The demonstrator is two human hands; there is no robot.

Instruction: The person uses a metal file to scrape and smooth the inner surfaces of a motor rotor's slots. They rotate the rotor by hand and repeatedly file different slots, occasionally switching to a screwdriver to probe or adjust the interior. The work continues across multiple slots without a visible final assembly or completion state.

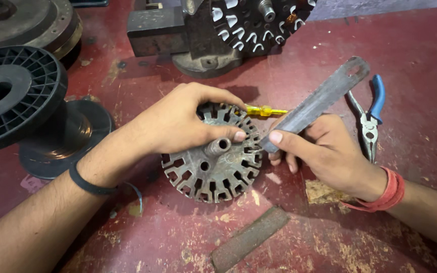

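Stator [211,164], a round slotted metal core with a short hollow hub at its middle, lies flat on the red bench [405,45], near centre. Left hand [178,124] is closed over its far-left rim, fingers curled over the edge and thumb pressed beside the hub, pinning it down. Right hand [324,146] is closed on a flat grey blade [319,101], a toothed strip much like a hacksaw blade, pinched between thumb and fingers close to its lower end; that end sits at a slot on the stator's right edge, while the rest angles up and away to the far right.

To work the slot well, I would judge the blade should stay in line with the slot rather than twisting across it, with short strokes and the grip kept low for control. Left thumb is close to the blade tip, so firm downward pressure matters more than reach, and a slip towards that thumb is the main hazard.

A yellow-handled tool [264,110] lies just beyond the stator. Blue-handled pliers [371,114] rest to the right, a flat brown bar [249,238] near, a black spool [16,96] left, and a second wound core in a vice [203,35] far.
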